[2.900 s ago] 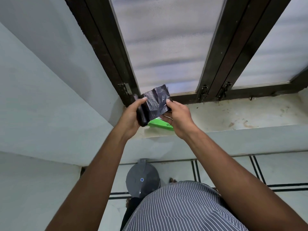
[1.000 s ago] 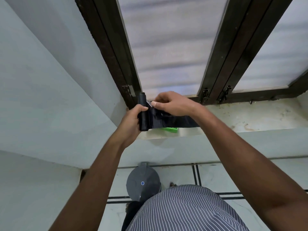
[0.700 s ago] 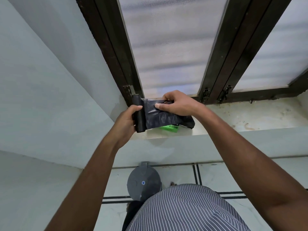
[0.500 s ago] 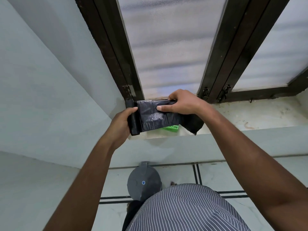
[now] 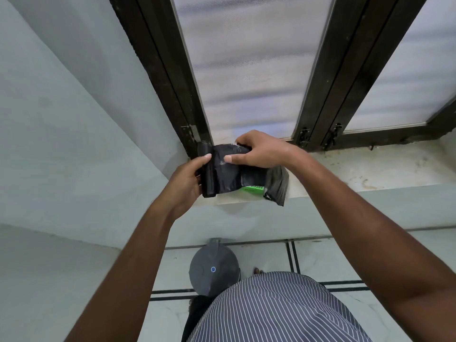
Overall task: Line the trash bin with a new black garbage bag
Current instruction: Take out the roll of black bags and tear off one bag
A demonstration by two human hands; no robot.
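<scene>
left hand [image 5: 185,178]: grips bag roll [image 5: 208,172] | right hand [image 5: 261,150]: pinches unrolled black bag [image 5: 232,177] | green packet [image 5: 253,189]: on windowsill [image 5: 370,169] | bin [image 5: 214,270]: lid closed, floor near

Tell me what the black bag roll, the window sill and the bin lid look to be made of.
Black bag roll: thin plastic film, slightly glossy; it creases and catches pale highlights, and the loose end is translucent.
Window sill: looks like polished stone, perhaps marble; pale, smooth, with brown stains.
Bin lid: probably moulded plastic, matt grey, an even rounded surface.
</scene>
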